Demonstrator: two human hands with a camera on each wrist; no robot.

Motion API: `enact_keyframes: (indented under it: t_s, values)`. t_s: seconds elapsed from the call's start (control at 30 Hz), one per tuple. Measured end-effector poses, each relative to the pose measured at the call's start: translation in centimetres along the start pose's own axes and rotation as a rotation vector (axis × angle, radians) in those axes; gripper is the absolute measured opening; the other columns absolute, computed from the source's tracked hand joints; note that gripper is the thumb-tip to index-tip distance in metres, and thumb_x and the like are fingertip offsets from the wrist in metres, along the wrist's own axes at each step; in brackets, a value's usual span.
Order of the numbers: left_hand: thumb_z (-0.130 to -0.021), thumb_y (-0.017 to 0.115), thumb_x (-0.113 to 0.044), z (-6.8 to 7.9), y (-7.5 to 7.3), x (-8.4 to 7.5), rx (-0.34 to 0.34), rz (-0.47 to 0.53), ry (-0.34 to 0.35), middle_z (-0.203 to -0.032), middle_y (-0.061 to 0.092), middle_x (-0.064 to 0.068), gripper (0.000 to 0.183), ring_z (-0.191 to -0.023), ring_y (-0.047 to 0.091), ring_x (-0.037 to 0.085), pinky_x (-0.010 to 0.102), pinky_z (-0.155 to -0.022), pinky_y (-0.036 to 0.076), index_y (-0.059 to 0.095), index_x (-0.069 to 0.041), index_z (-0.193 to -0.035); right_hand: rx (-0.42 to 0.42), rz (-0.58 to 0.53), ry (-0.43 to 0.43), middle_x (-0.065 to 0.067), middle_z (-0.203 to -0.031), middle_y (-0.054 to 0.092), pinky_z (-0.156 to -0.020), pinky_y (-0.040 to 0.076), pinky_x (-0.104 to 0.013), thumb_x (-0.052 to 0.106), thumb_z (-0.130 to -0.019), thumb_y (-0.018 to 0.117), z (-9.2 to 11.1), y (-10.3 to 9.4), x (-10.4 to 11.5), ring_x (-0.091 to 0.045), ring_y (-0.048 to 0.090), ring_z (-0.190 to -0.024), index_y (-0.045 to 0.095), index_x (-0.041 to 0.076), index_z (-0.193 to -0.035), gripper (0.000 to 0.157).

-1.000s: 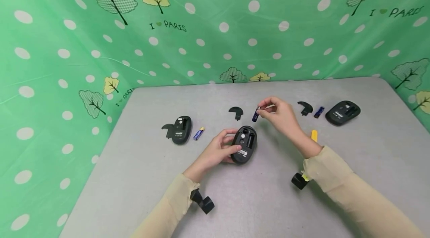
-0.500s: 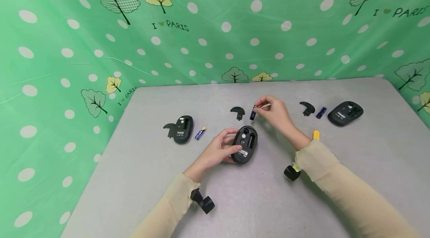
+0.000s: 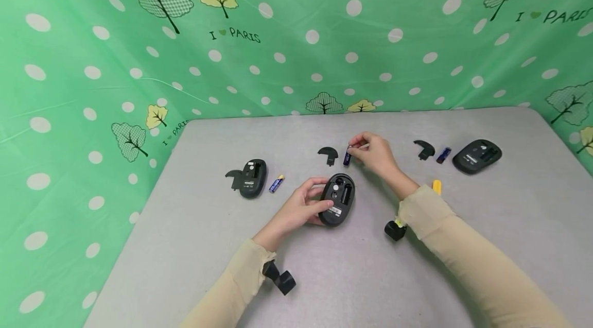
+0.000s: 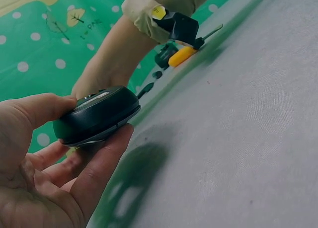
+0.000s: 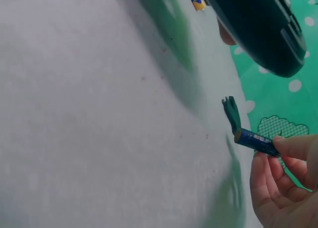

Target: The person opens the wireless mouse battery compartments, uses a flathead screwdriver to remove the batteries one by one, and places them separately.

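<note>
My left hand [image 3: 303, 204] grips a black computer mouse [image 3: 337, 199], underside up, with its battery slot uncovered. In the left wrist view the mouse [image 4: 97, 116] is raised off the table, thumb on its underside and fingers below. Beyond it, my right hand [image 3: 374, 153] pinches a dark blue battery [image 3: 347, 157] by one end. The right wrist view shows that battery [image 5: 256, 141] between thumb and fingers, its other end sticking out, apart from the mouse. A loose black battery cover [image 3: 329, 154] lies just left of the battery.
At left, a second upturned mouse [image 3: 253, 178] has a cover [image 3: 234, 179] against it and a blue-and-yellow battery [image 3: 276, 184] beside it. At right lie another cover [image 3: 424, 149], a battery [image 3: 443, 155] and a third mouse [image 3: 477, 156]. A yellow-handled screwdriver [image 4: 183, 56] lies near my right sleeve.
My right hand has moved slightly left with the battery, closer to the loose cover. The left hand and its mouse have stayed nearly still.
</note>
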State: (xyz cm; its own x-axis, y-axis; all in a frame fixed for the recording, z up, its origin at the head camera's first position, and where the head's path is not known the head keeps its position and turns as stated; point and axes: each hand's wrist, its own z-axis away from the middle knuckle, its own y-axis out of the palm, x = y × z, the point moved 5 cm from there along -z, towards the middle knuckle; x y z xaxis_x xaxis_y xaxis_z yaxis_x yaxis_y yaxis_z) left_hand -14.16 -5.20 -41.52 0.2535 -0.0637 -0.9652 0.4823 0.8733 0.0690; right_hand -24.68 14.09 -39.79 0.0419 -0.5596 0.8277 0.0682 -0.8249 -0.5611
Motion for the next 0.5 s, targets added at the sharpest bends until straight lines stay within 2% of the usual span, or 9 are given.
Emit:
enact_keyframes:
  t_s: [0.23,0.5]
  values:
    - [-0.096,0.059,-0.001,-0.06,-0.04,0.05,0.002,0.0,0.0,-0.148,0.048,0.027,0.056,-0.102,0.069,0.025,0.044,-0.078,0.063,0.037,-0.005,-0.147,0.017,-0.023,0.028,-0.018,-0.105,0.066,-0.066,0.061,-0.027,0.008,-0.093,0.067,-0.58,0.47,-0.46,-0.022,0.07,-0.078,0.065,-0.002,-0.11,0.019]
    - [-0.095,0.059,-0.001,0.02,0.0,-0.04,-0.005,-0.001,-0.001,-0.147,0.048,0.027,0.056,-0.1,0.069,0.023,0.043,-0.077,0.063,0.037,-0.005,-0.147,0.031,-0.034,0.066,-0.02,-0.105,0.066,-0.071,0.062,-0.026,0.006,-0.094,0.065,-0.95,0.78,-0.77,-0.02,0.068,-0.083,0.064,-0.004,-0.112,0.02]
